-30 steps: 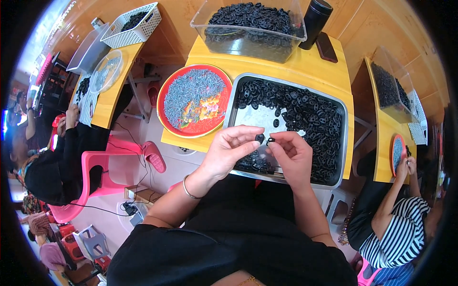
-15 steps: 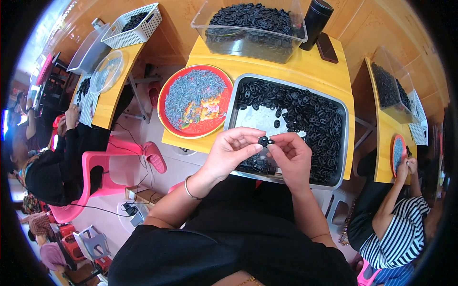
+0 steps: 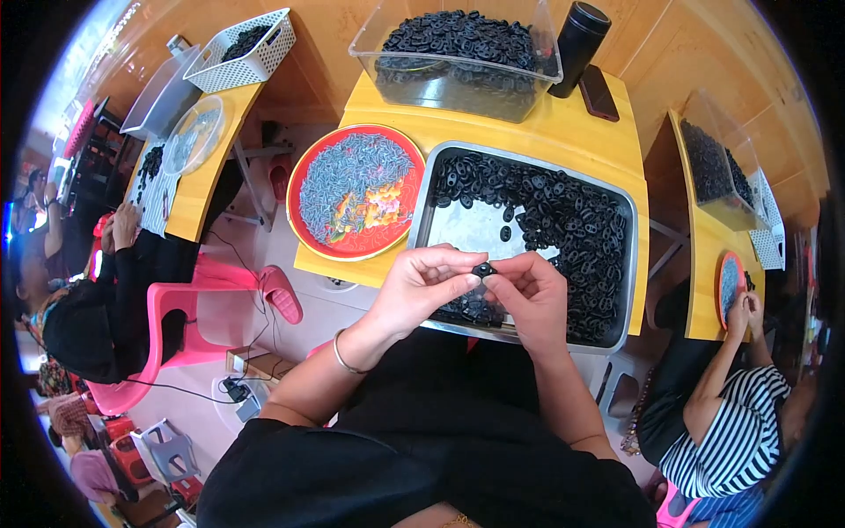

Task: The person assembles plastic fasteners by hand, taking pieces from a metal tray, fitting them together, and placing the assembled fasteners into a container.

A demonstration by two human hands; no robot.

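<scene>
The left hand (image 3: 421, 286) and the right hand (image 3: 531, 290) pinch one small black piece (image 3: 483, 269) together, just above the near edge of the metal tray (image 3: 458, 231) on the yellow desk (image 3: 563, 132).

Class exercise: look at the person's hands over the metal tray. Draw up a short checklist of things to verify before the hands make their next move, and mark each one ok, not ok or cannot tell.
1. Small black part is pinched between both hands: ok; left hand and right hand meet on it.
2. Part sits over the metal tray, so a drop would likely land inside: ok.
3. Tray holds a supply of black pieces: ok.
4. Red plate of small grey pieces is within the left hand's reach: ok, probably; it adjoins the tray.
5. Part is correctly fitted together: cannot tell; too small, and fingertips cover it.
</scene>
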